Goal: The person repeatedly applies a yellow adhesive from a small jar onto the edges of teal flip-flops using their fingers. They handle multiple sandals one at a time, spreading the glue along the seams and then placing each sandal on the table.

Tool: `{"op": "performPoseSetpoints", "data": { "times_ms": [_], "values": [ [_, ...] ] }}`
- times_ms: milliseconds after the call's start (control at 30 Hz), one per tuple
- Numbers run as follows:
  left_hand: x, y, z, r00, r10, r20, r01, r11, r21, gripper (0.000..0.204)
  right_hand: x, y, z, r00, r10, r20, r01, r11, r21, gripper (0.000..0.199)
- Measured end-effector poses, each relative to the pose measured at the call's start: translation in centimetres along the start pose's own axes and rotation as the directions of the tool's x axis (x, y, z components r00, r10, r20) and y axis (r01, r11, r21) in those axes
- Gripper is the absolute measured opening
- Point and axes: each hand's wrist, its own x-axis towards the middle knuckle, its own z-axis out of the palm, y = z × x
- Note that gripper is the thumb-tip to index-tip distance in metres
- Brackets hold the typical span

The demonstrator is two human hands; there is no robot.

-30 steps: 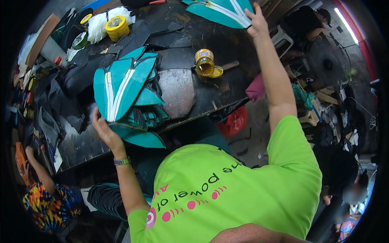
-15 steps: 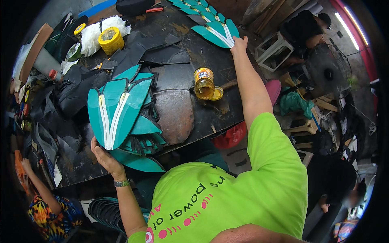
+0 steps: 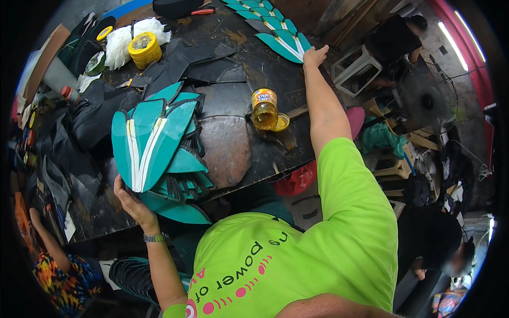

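Your left hand grips the lower edge of the teal feather panel on the dark table; your right hand rests flat on another teal piece far across. Panels look light, bendy foam; hold them by the edges.

I stand at a dark, stained counter that runs from near left to far right. Beyond its right edge the floor is crowded: a white plastic stool far off, a standing fan beside it, and wooden stools nearer me. A long tube light glows along a red wall at far right.
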Motion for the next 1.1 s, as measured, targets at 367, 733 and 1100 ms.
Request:
{"op": "performPoseSetpoints", "data": {
  "times_ms": [367,733,1100],
  "values": [
    [0.5,0.0,-0.7,0.999,0.016,-0.044,-0.014,1.0,0.024,0.051,-4.1,-3.9,-4.6,0.844,-0.487,0.224,0.384,0.841,0.381,0.052],
    [4.2,7.7,0.0,0.99,0.017,0.139,-0.043,0.982,0.184,0.032,-26.6,-7.9,-24.7,0.202,-0.325,0.924,0.709,0.699,0.091,0.047],
    [11.5,5.1,2.5,0.944,0.047,0.326,-0.295,0.557,0.776,0.075,-29.2,-5.6,-20.1,0.378,-0.286,0.88,0.85,0.485,-0.207,0.071]
  ]
}}
